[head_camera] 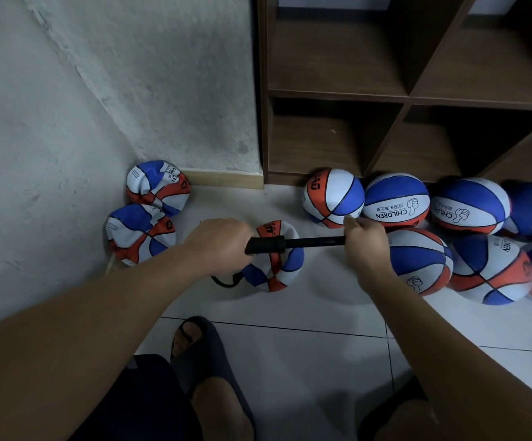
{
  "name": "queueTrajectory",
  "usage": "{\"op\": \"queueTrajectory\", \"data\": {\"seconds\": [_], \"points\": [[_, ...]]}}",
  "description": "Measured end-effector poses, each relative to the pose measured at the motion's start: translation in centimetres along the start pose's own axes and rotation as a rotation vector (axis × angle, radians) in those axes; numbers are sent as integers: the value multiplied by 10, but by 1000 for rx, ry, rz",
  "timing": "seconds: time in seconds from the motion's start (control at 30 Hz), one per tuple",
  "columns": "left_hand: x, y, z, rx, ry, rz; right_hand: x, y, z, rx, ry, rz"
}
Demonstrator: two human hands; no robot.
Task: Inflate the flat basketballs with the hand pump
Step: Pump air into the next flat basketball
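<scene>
A black hand pump lies level between my hands above the tiled floor. My left hand grips its thicker barrel end. My right hand grips the other end, with the thin rod drawn out between them. A short black hose loops from the pump down to a crumpled red, white and blue basketball lying right under the pump. Two more flat basketballs, one behind the other, sit in the corner at the left.
Several round, firm basketballs crowd the floor at the right, in front of a dark brown cubby shelf. A rough white wall closes the left side. My foot in a dark sandal stands on the floor tiles below the pump.
</scene>
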State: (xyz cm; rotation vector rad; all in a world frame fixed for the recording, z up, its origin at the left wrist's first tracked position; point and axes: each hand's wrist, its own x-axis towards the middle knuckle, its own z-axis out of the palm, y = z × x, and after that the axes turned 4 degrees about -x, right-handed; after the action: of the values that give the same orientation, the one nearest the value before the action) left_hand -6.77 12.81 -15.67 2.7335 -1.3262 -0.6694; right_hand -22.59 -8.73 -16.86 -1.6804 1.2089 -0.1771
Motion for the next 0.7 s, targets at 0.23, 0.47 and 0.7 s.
{"op": "queueTrajectory", "data": {"seconds": [0.23, 0.47, 0.7], "points": [[-2, 20, 3, -8, -40, 15, -38, -1, 44, -55, -47, -108], [-3, 25, 3, -16, -66, 32, -44, -2, 56, -51, -117, -107], [0, 25, 3, -48, -39, 33, -38, -5, 49, -72, -123, -112]]}}
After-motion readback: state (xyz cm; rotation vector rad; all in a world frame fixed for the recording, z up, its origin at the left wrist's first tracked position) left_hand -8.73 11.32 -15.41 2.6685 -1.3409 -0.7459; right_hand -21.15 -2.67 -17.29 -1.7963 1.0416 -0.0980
